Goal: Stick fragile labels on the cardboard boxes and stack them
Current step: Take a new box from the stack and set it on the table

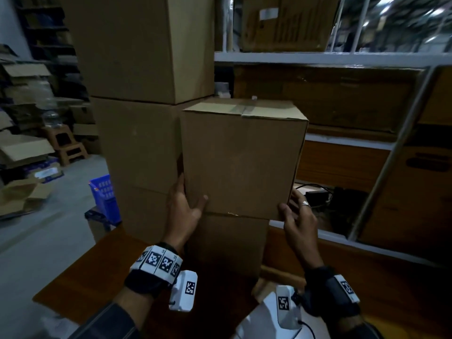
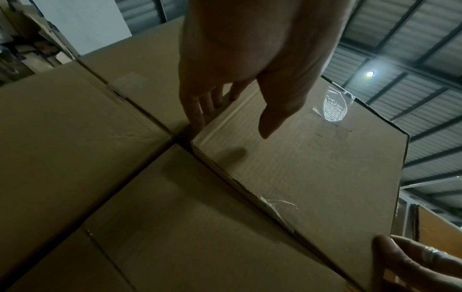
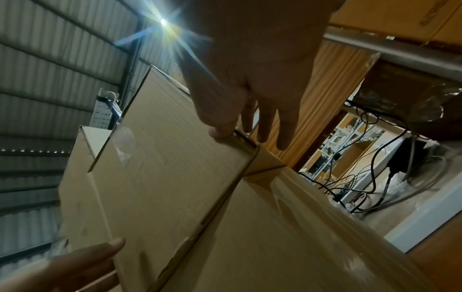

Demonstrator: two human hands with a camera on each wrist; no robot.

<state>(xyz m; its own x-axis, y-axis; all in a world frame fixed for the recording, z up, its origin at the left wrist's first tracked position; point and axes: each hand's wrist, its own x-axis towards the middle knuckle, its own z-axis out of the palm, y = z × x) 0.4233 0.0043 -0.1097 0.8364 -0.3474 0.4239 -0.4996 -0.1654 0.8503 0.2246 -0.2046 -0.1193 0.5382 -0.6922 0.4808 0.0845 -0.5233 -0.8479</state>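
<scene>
Head view: hands (image 1: 244, 216) flat against box (image 1: 241, 162)

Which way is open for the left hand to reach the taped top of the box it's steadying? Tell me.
Probably yes, up the near face: the left hand sits at the lower left corner of the front box, and nothing covers that face or the taped top. The taller stack crowds the box's left side.

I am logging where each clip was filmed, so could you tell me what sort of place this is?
Most likely a warehouse or packing storeroom: tall stacked cardboard boxes, white metal shelving holding more cartons, flattened cardboard piled on the floor, and a corrugated metal roof overhead.
</scene>
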